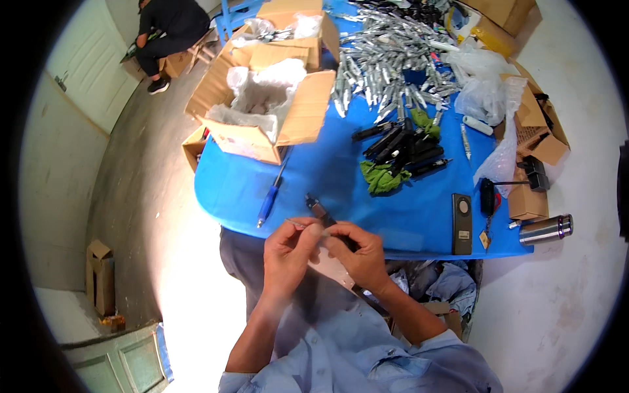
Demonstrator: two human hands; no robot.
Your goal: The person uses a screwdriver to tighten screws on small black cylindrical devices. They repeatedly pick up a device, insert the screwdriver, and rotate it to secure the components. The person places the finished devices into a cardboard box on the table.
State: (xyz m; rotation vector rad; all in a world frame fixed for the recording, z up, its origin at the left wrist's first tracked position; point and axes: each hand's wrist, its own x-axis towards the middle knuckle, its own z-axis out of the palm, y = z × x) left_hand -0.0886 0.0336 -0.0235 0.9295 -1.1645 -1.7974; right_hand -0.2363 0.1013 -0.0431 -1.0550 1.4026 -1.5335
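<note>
Above my lap, at the table's front edge, my left hand and my right hand meet with fingertips pinched together. A thin, light-coloured piece shows at my left fingertips; it is too small to name. What my right fingertips pinch is hidden. Just beyond the fingers lies a dark, narrow cylindrical tool, partly covered by my right hand. To the left, a screwdriver with a blue handle rests on the blue tabletop.
Open cardboard box with plastic wrap at the back left. Beyond, a heap of silvery pen-like parts; nearer, black cylindrical tools with green cloth. Right: flat dark device, key fob, metal flask. A person sits far left.
</note>
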